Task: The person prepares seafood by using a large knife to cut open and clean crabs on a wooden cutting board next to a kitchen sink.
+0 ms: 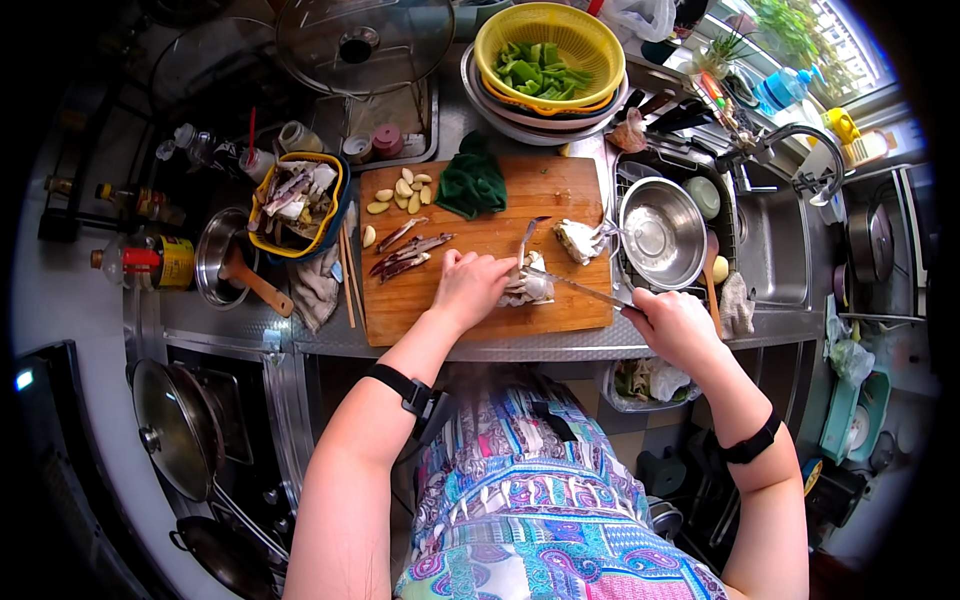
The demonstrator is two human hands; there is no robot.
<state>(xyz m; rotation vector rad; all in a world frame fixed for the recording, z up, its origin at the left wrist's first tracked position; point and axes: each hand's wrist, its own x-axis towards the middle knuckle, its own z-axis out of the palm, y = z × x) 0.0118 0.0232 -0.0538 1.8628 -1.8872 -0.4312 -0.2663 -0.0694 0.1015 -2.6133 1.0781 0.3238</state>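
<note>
A piece of crab [529, 286] lies near the front of the wooden cutting board [480, 315], under the fingers of my left hand [474, 283]. My right hand [677, 321] grips a knife [581, 287] by its handle, and the blade reaches left onto that piece. A crab leg sticks up beside my left fingertips. Farther right on the board sits another crab piece [577, 241]. Cut crab legs [409, 257] lie at the left, with peeled garlic cloves [403, 193] behind them. A dark green cloth [474, 180] rests at the board's back edge.
A yellow-rimmed basket [296, 202] of crab pieces stands left of the board, near wooden chopsticks [349, 277]. Behind is a yellow colander [549, 45] with cut green peppers [541, 73]. At right are a steel bowl [664, 232] and the sink [772, 247]. A waste bin [649, 382] hangs below the counter.
</note>
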